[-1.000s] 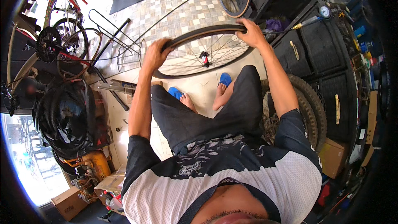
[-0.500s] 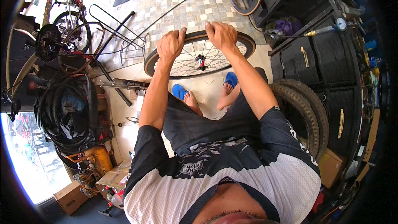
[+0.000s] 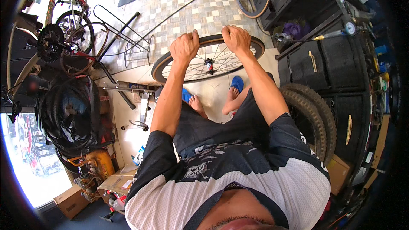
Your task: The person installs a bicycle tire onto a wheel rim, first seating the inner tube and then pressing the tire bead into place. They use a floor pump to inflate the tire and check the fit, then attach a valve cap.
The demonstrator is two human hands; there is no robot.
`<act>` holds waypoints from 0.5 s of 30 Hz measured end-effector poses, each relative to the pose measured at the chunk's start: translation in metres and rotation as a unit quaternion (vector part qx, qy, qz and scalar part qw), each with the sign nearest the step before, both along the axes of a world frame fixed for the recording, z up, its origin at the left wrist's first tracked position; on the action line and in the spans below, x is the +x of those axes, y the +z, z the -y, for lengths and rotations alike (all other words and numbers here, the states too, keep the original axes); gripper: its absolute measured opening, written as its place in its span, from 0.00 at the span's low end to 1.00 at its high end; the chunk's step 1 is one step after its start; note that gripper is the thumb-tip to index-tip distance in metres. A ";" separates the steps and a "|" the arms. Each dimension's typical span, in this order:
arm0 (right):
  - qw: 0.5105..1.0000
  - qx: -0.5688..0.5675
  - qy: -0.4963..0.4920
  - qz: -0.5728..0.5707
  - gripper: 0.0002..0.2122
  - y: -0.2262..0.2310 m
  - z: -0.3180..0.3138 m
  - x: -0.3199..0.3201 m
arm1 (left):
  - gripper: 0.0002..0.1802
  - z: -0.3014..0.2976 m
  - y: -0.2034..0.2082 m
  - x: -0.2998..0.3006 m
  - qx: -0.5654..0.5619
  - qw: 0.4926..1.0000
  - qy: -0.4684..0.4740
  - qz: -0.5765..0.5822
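Observation:
A spoked bicycle wheel (image 3: pixel 255 44) with a black and tan tyre is held out in front of me, tilted over the floor beyond my feet. Its dark hub (image 3: pixel 209 66) has a red band and shows below the gap between my hands. My left hand (image 3: pixel 184 47) is closed over the far side of the tyre, left of centre. To its right, my right hand (image 3: pixel 237 39) is wrapped over the same far side. Both thumbs lie toward the middle. The finger ends curl under the tyre and are hidden.
Black drawers (image 3: pixel 304 66) stand on my right, with knobbly tyres (image 3: pixel 321 119) leaning nearby. A pump gauge (image 3: pixel 350 28) sits above them. Another wheel (image 3: pixel 257 10) leans at the far right. On the left are bicycles (image 3: pixel 53 42), a wire stand (image 3: pixel 136 44), bundled tyres (image 3: pixel 70 115) and a yellow compressor (image 3: pixel 100 162).
Both hands have shifted slightly to the right along with the wheel, still gripping its tyre. My left forearm has swung right, uncovering more of the metal stand beside it.

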State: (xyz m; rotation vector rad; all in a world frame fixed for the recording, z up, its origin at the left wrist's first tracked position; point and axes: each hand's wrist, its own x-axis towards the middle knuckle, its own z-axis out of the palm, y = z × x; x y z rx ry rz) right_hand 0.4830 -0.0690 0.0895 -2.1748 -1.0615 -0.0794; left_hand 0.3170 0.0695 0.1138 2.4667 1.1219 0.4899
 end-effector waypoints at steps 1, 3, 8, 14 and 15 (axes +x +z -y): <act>1.000 -0.023 0.015 0.006 0.25 0.002 0.001 0.008 | 0.30 -0.004 0.004 0.001 -0.028 0.999 -0.019 -0.018; 0.996 -0.072 0.045 0.016 0.29 0.005 0.002 0.026 | 0.30 -0.021 0.000 -0.009 -0.001 0.991 -0.133 -0.009; 0.963 -0.097 0.159 0.196 0.41 -0.001 -0.005 0.025 | 0.27 -0.038 -0.011 -0.022 0.074 0.976 -0.196 -0.060; 0.971 -0.092 0.168 0.143 0.32 0.005 -0.035 0.020 | 0.25 -0.038 -0.037 -0.010 0.120 0.983 -0.136 0.024; 0.974 -0.081 0.156 0.144 0.30 0.001 -0.038 0.020 | 0.24 -0.035 -0.038 -0.007 0.139 0.982 -0.123 0.043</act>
